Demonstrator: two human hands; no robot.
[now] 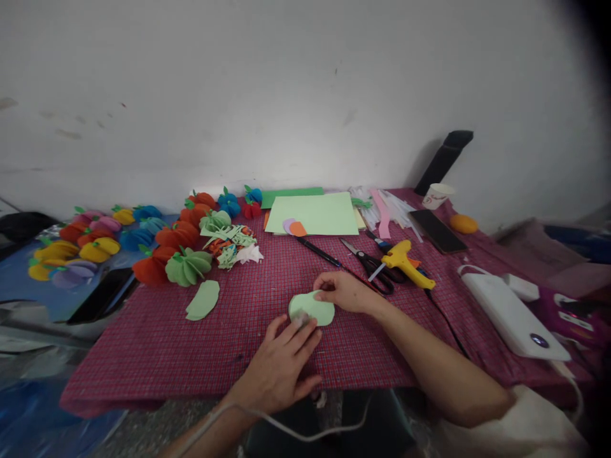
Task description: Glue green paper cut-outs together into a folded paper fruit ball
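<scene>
A pale green paper cutout (pixel 321 313) with a rounded outline lies on the checked cloth in front of me. My left hand (pixel 281 362) rests flat, its fingers stretched out and the tips touching the paper's lower left edge. Thumb and fingers of my right hand (pixel 341 291) pinch the upper right edge of the same cutout. Under or beside my left fingertips is a small greyish blur that I cannot make out. A folded pale green piece (pixel 203 300) lies apart to the left.
Several colourful paper pumpkins (pixel 179 235) stand at the left, beside paper scraps (pixel 236 245). Green sheets (pixel 315 213) lie at the back. To the right are scissors (pixel 370 262), a yellow glue gun (pixel 403 261), a phone (pixel 436 230), a paper cup (pixel 436 196) and a white power bank (pixel 515 315).
</scene>
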